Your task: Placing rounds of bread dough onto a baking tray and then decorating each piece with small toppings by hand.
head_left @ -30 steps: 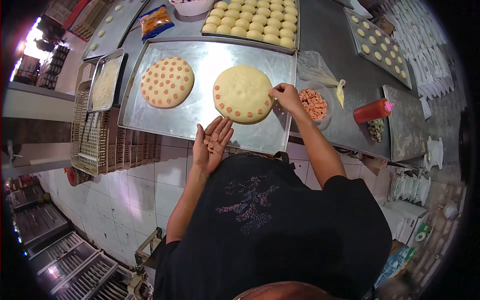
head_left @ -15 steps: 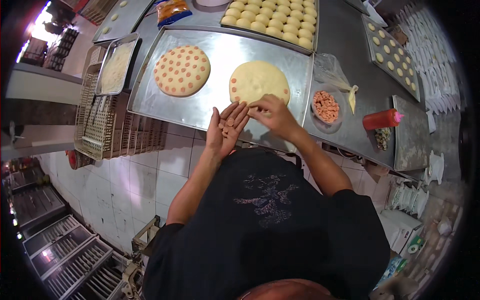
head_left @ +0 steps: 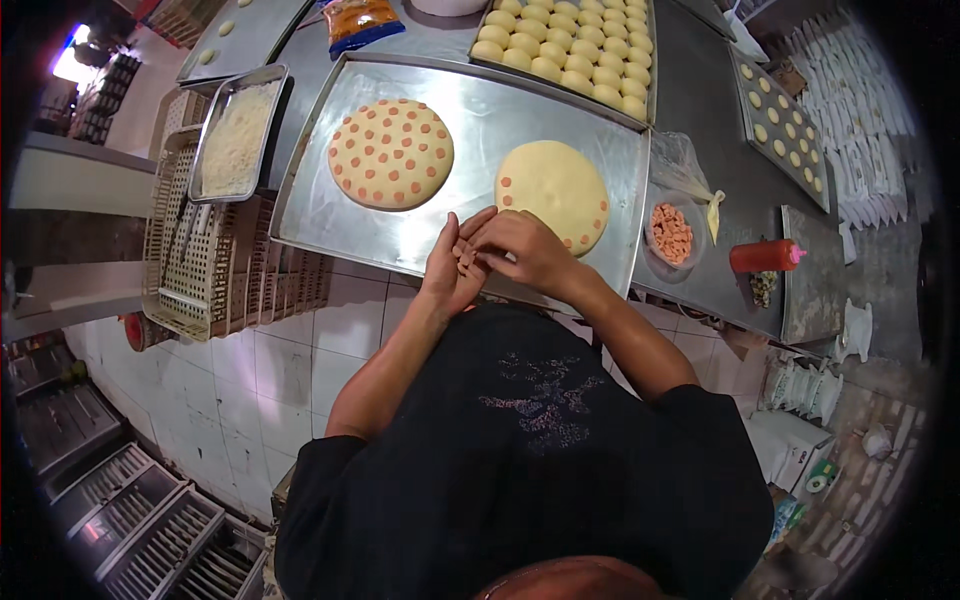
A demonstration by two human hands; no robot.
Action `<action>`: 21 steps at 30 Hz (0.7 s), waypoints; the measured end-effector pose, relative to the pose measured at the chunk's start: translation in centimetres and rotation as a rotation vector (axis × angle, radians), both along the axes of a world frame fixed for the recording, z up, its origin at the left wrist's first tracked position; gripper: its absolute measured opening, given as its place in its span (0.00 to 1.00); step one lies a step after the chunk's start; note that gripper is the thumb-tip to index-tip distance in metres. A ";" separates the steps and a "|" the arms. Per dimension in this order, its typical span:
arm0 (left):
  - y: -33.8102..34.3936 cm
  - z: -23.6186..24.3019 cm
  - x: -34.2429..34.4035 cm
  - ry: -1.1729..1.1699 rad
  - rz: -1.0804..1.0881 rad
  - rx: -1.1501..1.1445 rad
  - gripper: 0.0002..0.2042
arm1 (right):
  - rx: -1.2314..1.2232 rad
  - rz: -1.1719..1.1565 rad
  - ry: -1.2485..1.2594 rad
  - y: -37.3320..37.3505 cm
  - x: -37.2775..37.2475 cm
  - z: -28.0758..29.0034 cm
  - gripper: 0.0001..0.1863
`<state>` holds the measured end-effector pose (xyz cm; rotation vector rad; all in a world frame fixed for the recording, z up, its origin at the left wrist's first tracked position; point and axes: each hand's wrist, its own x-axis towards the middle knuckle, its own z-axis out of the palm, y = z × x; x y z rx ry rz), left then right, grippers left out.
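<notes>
My left hand (head_left: 448, 270) is cupped palm up below the plain-centred dough round (head_left: 550, 180), holding small pink slices (head_left: 463, 258). My right hand (head_left: 525, 245) reaches over that palm with bent fingertips pressed together at the slices; what they grip is hidden. The right dough round has pink pieces along part of its edge; the left dough round (head_left: 390, 140) is dotted all over. Both lie on a large metal tray (head_left: 470, 115). A clear bowl of pink pieces (head_left: 672, 235) sits just right of the tray, near a piping bag (head_left: 715, 215).
A tray of dough balls (head_left: 565, 45) and an orange packet (head_left: 360, 22) stand behind. Left are a pan of shreds (head_left: 240, 140) and plastic crates (head_left: 175, 270). Right lie a red squeeze bottle (head_left: 760, 256), a tray of small rounds (head_left: 780, 125) and a flat sheet (head_left: 810, 280).
My right hand has moved from the right dough's edge leftward to my left palm. The view has shifted, so the table sits further right in the picture.
</notes>
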<state>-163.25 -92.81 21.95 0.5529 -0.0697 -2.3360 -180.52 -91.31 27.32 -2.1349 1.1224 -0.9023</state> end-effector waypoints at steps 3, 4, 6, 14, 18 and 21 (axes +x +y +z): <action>-1.5 -1.1 1.7 0.072 -0.009 -0.012 0.29 | 0.068 -0.037 0.057 -1.1 1.5 0.4 0.06; -2.0 -1.5 2.2 0.119 -0.014 -0.024 0.29 | 0.100 -0.057 0.082 -1.4 2.0 0.5 0.06; -2.6 -2.5 3.1 0.173 -0.019 -0.027 0.29 | 0.106 -0.136 0.051 -2.8 2.4 0.8 0.07; -6.0 -0.6 6.0 0.072 0.024 0.076 0.28 | 0.468 -0.734 0.006 -9.2 -4.2 -5.7 0.11; -6.9 -0.6 7.5 0.049 0.021 0.091 0.27 | 0.489 -0.771 0.133 -10.5 -4.4 -6.8 0.12; -7.4 -1.2 8.1 0.042 0.014 0.105 0.27 | 0.471 -0.809 0.234 -10.9 -4.3 -7.0 0.12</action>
